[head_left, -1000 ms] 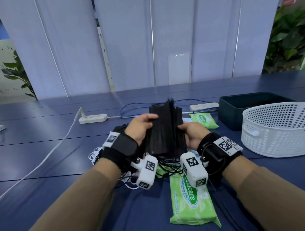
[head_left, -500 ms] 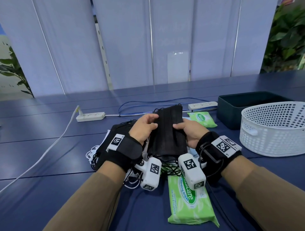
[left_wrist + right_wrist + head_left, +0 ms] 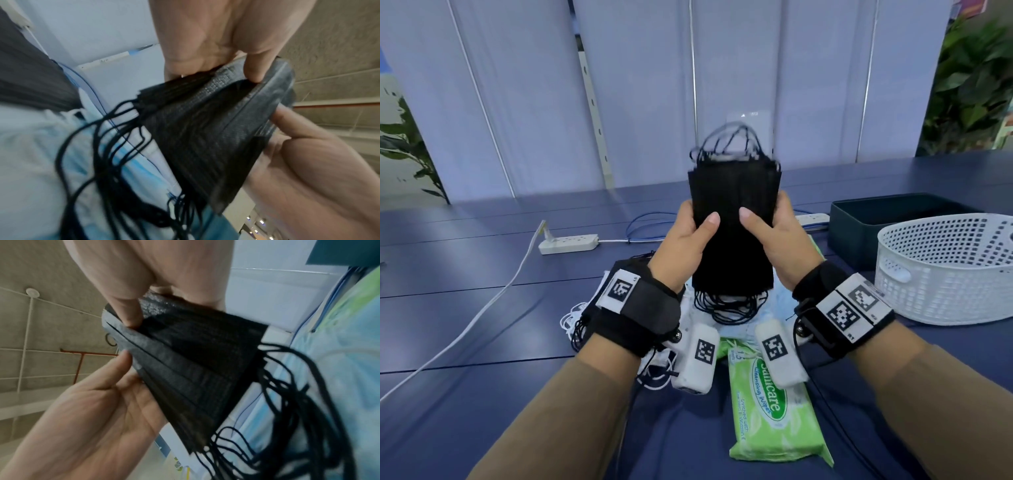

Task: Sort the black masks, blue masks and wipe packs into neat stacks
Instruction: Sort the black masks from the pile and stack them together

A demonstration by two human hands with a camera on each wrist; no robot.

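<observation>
A stack of black masks stands on end above the table, its ear loops dangling. My left hand grips its left edge, thumb on the front, and my right hand grips its right edge the same way. The left wrist view shows the black masks pinched in my left hand. In the right wrist view my right hand pinches the black masks. Blue masks lie under my hands. A green wipe pack lies nearest me. More black masks lie behind my left wrist.
A white perforated basket and a dark teal box stand at the right. A white power strip with a long cable lies at the left rear, a second power strip behind my right hand. Blinds close off the back.
Both hands have lifted the black mask stack from just above the table to well above it, and it now stands upright with the thumbs on its front.
</observation>
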